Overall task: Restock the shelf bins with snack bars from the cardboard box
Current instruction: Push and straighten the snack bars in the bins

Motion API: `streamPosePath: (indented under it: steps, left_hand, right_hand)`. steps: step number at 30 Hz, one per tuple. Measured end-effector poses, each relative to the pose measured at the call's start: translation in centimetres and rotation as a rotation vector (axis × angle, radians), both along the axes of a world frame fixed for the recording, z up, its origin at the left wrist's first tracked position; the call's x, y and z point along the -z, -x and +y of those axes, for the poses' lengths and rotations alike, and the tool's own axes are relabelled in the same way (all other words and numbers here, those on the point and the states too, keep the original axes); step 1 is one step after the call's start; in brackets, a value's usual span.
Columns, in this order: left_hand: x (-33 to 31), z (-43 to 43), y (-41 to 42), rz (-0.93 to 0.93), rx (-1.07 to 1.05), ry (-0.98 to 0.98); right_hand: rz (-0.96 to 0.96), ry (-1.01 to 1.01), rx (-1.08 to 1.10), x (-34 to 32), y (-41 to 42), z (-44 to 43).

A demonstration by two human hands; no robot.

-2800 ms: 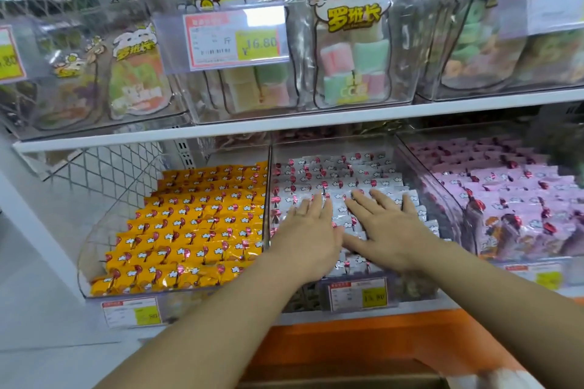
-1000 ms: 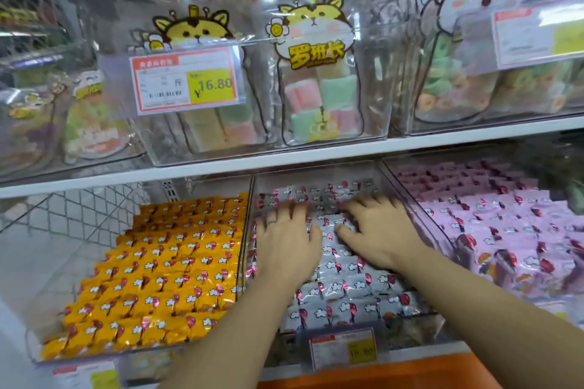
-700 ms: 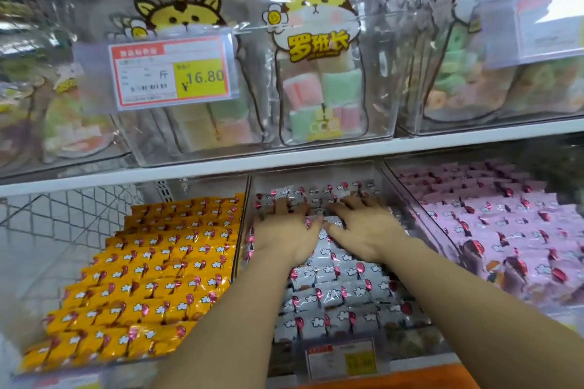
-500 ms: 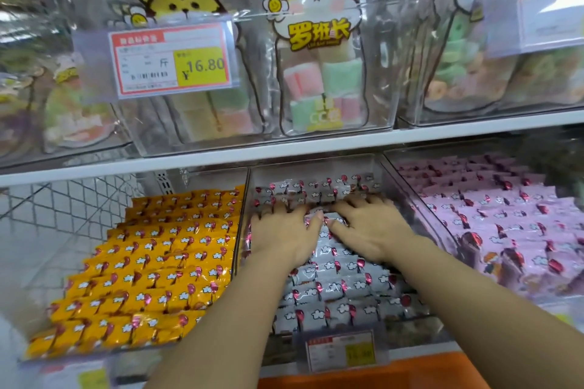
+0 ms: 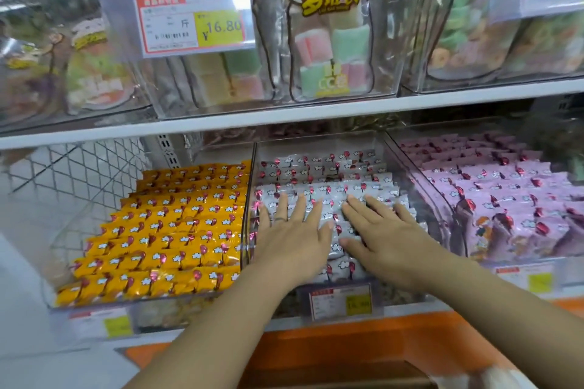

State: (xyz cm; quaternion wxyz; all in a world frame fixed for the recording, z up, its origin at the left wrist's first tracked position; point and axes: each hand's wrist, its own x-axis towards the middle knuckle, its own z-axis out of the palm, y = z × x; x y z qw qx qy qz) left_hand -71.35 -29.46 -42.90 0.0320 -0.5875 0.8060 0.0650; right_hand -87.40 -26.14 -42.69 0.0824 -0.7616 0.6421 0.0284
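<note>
Rows of grey-wrapped snack bars (image 5: pixel 328 167) fill the clear middle bin (image 5: pixel 252 167) on the lower shelf. My left hand (image 5: pixel 292 237) lies flat on the bars at the bin's left side, fingers straight and spread. Beside it my right hand (image 5: pixel 384 238) presses flat on the bars at the right side, fingers straight. Neither hand holds a bar. The brown edge of the cardboard box (image 5: pixel 341 376) shows at the bottom, mostly out of view.
A bin of orange-wrapped bars (image 5: pixel 164 230) stands left of the middle bin, a bin of pink-wrapped bars (image 5: pixel 505 199) right. Above the white shelf board (image 5: pixel 284 118), clear bins hold marshmallow bags (image 5: pixel 331 41). Price tags (image 5: pixel 343 300) hang along the front edge.
Both hands slid back from the rear rows toward the front of the grey bin and flattened, fingers now straight. The view has dropped slightly.
</note>
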Motion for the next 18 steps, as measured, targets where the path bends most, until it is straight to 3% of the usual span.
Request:
streamPosePath:
  steps: [6,11,15,18]
  left_hand:
    - [0.8,-1.7,0.4,-0.052,-0.020,0.033]
    - [-0.7,-0.9,0.2,-0.066,0.007,-0.015]
    - [-2.0,1.2,-0.2,0.067,-0.003,0.006]
    - [-1.3,3.6,-0.3,0.128,0.007,0.031]
  right_hand:
    - [0.056,0.003,0.032,0.9,-0.5,-3.4]
    - [-0.022,0.043,-0.023,-0.2,-0.2,-2.3]
    - [-0.075,0.140,-0.086,-1.3,0.4,1.5]
    - [-0.074,0.084,-0.053,-0.7,0.5,5.0]
